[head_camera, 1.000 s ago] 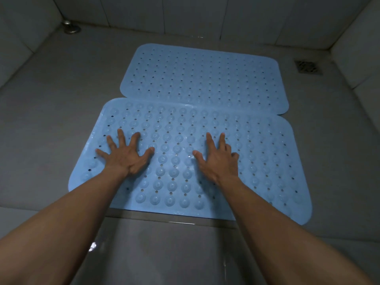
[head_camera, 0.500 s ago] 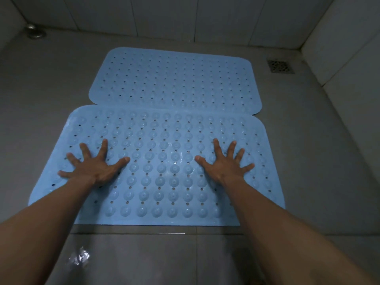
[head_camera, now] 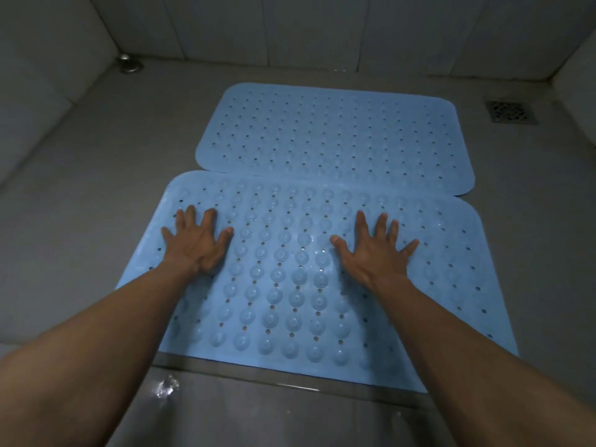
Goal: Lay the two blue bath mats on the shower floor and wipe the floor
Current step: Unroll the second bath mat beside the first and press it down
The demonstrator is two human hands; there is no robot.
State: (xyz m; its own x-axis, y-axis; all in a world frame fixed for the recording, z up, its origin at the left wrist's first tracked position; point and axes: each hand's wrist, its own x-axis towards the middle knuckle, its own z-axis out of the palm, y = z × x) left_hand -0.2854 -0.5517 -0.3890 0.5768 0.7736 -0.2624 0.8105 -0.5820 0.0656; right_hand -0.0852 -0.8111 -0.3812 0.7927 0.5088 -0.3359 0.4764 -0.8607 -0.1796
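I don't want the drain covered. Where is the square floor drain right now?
In the head view the square floor drain lies uncovered at the far right, just right of the far blue mat, beside the right wall.

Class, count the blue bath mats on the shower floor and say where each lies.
2. The near mat lies under the left hand and right hand, both pressed flat on it; the far mat lies just behind, toward the back wall. No others show.
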